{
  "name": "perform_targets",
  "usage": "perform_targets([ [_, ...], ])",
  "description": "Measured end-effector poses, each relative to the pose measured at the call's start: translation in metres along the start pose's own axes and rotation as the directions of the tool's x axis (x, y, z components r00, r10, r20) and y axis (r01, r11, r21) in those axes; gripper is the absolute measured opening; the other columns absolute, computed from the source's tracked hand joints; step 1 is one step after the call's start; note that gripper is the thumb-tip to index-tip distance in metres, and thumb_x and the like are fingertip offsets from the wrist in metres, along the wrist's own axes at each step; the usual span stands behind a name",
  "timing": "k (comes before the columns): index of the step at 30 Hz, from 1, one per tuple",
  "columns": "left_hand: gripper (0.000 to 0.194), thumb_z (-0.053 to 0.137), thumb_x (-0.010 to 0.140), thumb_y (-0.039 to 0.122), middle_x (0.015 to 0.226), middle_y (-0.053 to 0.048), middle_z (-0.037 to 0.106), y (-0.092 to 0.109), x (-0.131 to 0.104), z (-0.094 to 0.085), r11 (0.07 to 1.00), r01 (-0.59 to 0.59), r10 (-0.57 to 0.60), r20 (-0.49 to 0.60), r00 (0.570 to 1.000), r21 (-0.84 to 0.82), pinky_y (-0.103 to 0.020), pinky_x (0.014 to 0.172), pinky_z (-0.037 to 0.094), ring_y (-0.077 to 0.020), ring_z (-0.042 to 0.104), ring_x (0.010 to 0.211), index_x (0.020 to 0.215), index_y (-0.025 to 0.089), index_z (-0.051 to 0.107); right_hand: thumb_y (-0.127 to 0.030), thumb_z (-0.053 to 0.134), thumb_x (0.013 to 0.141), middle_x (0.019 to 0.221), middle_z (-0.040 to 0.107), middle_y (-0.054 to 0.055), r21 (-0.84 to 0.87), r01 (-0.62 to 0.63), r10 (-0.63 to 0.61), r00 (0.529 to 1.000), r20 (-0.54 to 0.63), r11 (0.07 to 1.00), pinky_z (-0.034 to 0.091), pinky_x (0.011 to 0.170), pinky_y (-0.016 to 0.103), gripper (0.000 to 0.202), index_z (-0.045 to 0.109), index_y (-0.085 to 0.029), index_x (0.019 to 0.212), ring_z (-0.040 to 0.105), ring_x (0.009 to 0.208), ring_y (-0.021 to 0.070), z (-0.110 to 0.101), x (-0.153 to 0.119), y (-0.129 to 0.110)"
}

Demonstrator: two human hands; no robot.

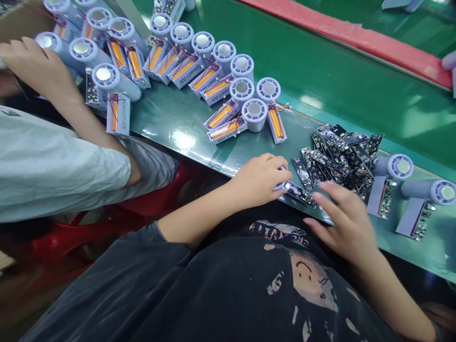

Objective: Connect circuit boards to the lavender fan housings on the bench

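Note:
My left hand (pixel 261 180) is closed around a lavender handheld fan (pixel 280 178), most of which it hides. A narrow black circuit board (pixel 299 194) extends to the right from that grip, along the table's near edge. Whether the board is fixed to the fan I cannot tell. Just right of the board's end, my right hand (pixel 345 221) has its thumb and fingers spread, with nothing visible between them. Beyond both hands lies a heap of loose black circuit boards (pixel 338 154).
Two lavender fans with boards showing (pixel 394 166) lie at the right. Several fans with orange batteries (pixel 254 114) stand to the left on the green table (pixel 160 123). A co-worker's arm (pixel 67 90) reaches among fans at far left. A red strip (pixel 349 38) runs behind.

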State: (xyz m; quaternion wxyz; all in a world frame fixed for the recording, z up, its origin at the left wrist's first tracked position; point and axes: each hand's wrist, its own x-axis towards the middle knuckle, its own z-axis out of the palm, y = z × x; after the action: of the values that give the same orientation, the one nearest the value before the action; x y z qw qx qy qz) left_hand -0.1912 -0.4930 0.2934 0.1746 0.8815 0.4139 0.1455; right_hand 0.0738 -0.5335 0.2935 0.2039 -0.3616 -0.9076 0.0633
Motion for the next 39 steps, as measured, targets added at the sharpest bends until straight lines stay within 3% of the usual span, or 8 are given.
perform_targets([
  [4,0.018,0.062,0.095,0.03,0.118,-0.008,0.065,0.0,0.001,0.0,1.0,-0.003,0.003,0.008,1.0,0.002,-0.039,0.091,0.049,-0.0246,0.058,0.107,0.107,0.02,0.071,-0.028,0.065,0.095,0.135,0.065,0.015,-0.009,0.044,-0.044,0.999,-0.023,0.999,0.057,0.092,0.049,0.066,0.04,-0.026,0.156,0.065,0.116,0.0318,0.032,0.011,-0.009],
  [9,0.017,0.063,0.095,0.031,0.117,-0.008,0.065,-0.001,0.003,-0.002,1.0,0.004,-0.003,0.018,1.0,-0.02,-0.039,0.089,0.05,-0.0252,0.059,0.105,0.105,0.02,0.071,-0.018,0.068,0.091,0.127,0.067,0.016,0.004,0.016,-0.015,0.99,-0.138,1.0,0.058,0.085,0.045,0.064,0.046,-0.026,0.15,0.068,0.11,0.0296,0.051,0.011,-0.01],
  [26,0.016,0.064,0.095,0.03,0.116,-0.007,0.066,-0.001,0.003,-0.005,0.999,-0.009,0.01,0.038,0.999,-0.041,-0.041,0.093,0.05,-0.0248,0.058,0.105,0.105,0.019,0.071,-0.012,0.067,0.088,0.129,0.065,0.01,0.083,-0.073,0.092,0.963,-0.252,0.994,0.054,0.09,0.044,0.053,0.058,-0.031,0.137,0.065,0.113,0.0273,0.055,0.012,-0.015],
  [39,0.015,0.067,0.093,0.03,0.115,-0.007,0.067,-0.004,0.002,-0.002,0.998,-0.056,0.056,-0.001,0.998,-0.024,-0.042,0.092,0.052,-0.0256,0.06,0.104,0.103,0.019,0.07,-0.007,0.069,0.085,0.123,0.065,0.014,0.041,-0.035,0.046,0.956,-0.29,0.999,0.054,0.088,0.043,0.04,0.064,-0.021,0.123,0.064,0.111,0.0275,0.055,0.014,-0.017],
])
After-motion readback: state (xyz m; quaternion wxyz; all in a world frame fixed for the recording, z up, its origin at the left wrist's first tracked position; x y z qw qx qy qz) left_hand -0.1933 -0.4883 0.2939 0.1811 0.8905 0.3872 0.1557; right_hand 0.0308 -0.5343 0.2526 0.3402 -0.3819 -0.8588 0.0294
